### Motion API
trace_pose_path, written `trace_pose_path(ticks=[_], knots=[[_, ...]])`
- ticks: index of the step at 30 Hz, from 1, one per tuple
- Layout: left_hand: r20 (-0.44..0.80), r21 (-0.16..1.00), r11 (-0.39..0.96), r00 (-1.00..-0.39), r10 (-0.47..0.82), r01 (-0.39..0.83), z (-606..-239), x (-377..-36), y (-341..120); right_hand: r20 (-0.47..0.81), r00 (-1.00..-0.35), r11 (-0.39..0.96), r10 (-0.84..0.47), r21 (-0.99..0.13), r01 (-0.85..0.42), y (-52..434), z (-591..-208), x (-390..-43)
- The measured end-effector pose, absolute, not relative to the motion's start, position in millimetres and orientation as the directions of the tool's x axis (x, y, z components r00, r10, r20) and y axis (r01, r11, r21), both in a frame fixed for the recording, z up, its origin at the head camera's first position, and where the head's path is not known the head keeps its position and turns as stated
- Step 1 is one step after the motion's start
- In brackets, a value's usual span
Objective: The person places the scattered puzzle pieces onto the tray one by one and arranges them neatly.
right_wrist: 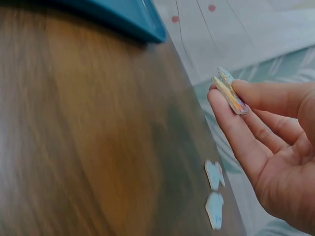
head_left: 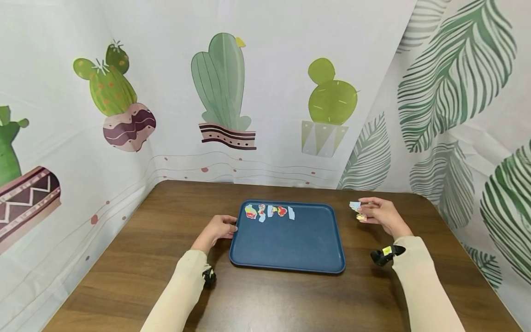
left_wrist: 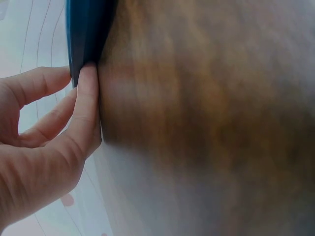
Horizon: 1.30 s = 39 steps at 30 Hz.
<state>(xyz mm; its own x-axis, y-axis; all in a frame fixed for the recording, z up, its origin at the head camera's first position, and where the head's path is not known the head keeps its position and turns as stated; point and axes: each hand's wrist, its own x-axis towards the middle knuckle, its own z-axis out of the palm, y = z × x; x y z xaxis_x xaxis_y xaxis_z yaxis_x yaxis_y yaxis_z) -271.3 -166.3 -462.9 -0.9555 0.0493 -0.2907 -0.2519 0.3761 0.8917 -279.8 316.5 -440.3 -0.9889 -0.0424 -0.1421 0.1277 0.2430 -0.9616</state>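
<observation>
Puzzle pieces: five on tray, left grip steadying; right grip pinching two

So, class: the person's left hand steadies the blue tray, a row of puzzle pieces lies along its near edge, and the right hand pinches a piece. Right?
Not quite. The puzzle pieces lie along the far edge of the blue tray, as the head view shows. The left hand touching its rim and the right hand pinching a piece are correct.

Both my forearms are stretched forward, sleeves down to the wrists. My left hand is low, fingers loosely curled, thumb straight and pressed flat forward. My right hand is raised slightly, thumb and fingertips closed in a pinch.
</observation>
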Motion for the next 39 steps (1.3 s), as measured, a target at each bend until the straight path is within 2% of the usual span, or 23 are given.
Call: trace_pose_path(ticks=[18, 29, 32, 39], knots=[[-0.283, 0.893, 0.376, -0.958, 0.045, -0.246, -463.2, -270.5, -165.4, -0.116, -0.989, 0.258, -0.095, -0.962, 0.088, 262.4, -440.8, -295.2], [-0.280, 0.894, 0.378, -0.958, 0.057, -0.239, -461.8, -269.1, -166.3, -0.100, -0.987, 0.207, -0.128, -0.976, 0.072, 229.2, -444.7, -304.6], [-0.265, 0.901, 0.376, -0.961, 0.082, -0.216, -461.9, -268.3, -167.7, -0.112, -0.987, 0.179, -0.117, -0.980, 0.090, 219.9, -446.4, -306.2], [-0.276, 0.891, 0.385, -0.960, 0.045, -0.238, -461.1, -267.6, -164.7, -0.172, -0.984, 0.238, -0.045, -0.959, 0.157, 200.3, -450.6, -310.1]])
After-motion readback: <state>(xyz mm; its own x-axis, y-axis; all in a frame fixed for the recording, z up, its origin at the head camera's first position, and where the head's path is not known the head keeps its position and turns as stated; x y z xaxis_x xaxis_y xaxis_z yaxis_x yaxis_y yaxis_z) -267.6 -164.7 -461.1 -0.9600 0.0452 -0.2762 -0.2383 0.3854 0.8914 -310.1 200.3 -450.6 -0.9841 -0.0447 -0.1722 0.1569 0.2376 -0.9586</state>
